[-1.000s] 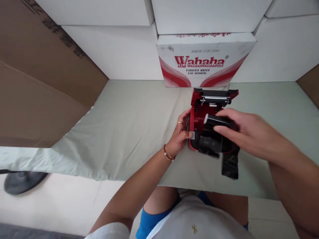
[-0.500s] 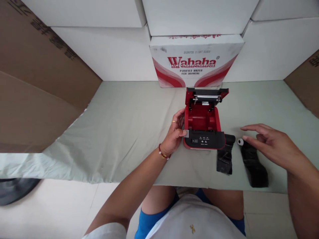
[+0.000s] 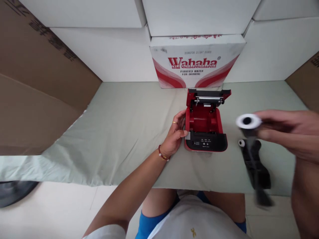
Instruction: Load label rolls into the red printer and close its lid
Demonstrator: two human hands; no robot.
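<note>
A small red and black printer [image 3: 206, 142] stands on the cloth with its lid [image 3: 208, 96] raised and its red inner bay bare. At the printer's left side, my left hand [image 3: 175, 134] grips it, thumb on the grey front corner and fingers along the side. My right hand [image 3: 286, 127], blurred by motion, pinches a paper roll [image 3: 245, 121] with a white end and a dark core hole. From this roll a black strip hangs down, smeared. Below it on the cloth lies another black roll [image 3: 241, 143] with a white end and an unrolled black tail.
A Wahaha water carton [image 3: 196, 64] stands right behind the printer. White boxes [image 3: 104, 53] form a wall at the back, with brown cardboard [image 3: 45, 89] at the left and right. The green cloth [image 3: 129, 132] covers the table up to its front edge.
My right hand has picked up the black strip roll that lay beside the printer and raised it to the right. The other roll stays on the cloth. My left hand keeps its grip.
</note>
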